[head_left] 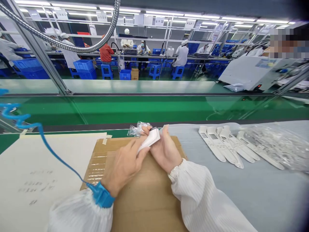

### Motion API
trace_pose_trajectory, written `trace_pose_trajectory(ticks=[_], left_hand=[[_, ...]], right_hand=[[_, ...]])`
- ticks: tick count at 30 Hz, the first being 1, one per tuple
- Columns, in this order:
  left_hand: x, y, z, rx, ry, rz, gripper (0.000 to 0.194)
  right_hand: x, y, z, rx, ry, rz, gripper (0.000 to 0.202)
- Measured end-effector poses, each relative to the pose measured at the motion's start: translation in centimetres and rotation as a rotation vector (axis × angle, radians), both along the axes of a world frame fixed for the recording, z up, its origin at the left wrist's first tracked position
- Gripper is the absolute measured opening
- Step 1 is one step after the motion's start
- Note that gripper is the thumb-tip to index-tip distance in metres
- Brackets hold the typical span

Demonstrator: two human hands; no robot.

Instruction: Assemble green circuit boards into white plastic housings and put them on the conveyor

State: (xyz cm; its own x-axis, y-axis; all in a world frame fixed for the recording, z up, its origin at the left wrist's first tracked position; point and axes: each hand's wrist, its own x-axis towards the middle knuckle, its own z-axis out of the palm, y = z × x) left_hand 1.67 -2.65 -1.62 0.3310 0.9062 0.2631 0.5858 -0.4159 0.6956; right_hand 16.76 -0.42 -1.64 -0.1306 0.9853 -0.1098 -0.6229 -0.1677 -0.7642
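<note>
A white, smooth plastic handheld housing [150, 139] with a dark piece at its upper end is tilted between my hands above the cardboard. My left hand [126, 161], wearing a blue wrist strap [103, 195], is closed on its lower part, the thumb along the near side. My right hand [165, 149] is turned palm up and cups the housing from behind and the right. Its thumb points up, and fingertips show past the far side of the housing. Clear crinkled plastic wrap [138, 129] sits just beyond the fingers.
Under my hands lies a flat cardboard sheet [147, 199]. On the right, several white plastic shells [213, 145] lie beside a clear bag of small parts [282, 145]. A coiled blue cord [51, 149] runs to my wrist. Past the bench are a green belt [135, 109] and seated workers.
</note>
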Motion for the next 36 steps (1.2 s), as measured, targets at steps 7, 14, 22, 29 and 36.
trace_pose_trajectory(ticks=[7, 14, 22, 29, 36], left_hand=[[1.6, -1.2, -0.7, 0.088, 0.286, -0.052, 0.051], [0.1, -0.3, -0.2, 0.168, 0.121, 0.280, 0.050], [1.7, -0.9, 0.3, 0.266, -0.095, 0.157, 0.035], [0.2, 0.0, -0.2, 0.304, 0.016, 0.058, 0.043], [-0.8, 0.3, 0.1, 0.130, 0.060, 0.114, 0.038]], right_hand=[[0.2, -0.1, 0.1, -0.222, 0.227, -0.061, 0.052], [-0.6, -0.4, -0.1, -0.011, 0.100, 0.177, 0.035], [-2.5, -1.6, -0.9, -0.005, 0.130, 0.137, 0.028], [-0.4, -1.0, -0.4, -0.001, 0.151, 0.202, 0.025], [1.1, -0.2, -0.1, -0.004, 0.213, 0.132, 0.020]])
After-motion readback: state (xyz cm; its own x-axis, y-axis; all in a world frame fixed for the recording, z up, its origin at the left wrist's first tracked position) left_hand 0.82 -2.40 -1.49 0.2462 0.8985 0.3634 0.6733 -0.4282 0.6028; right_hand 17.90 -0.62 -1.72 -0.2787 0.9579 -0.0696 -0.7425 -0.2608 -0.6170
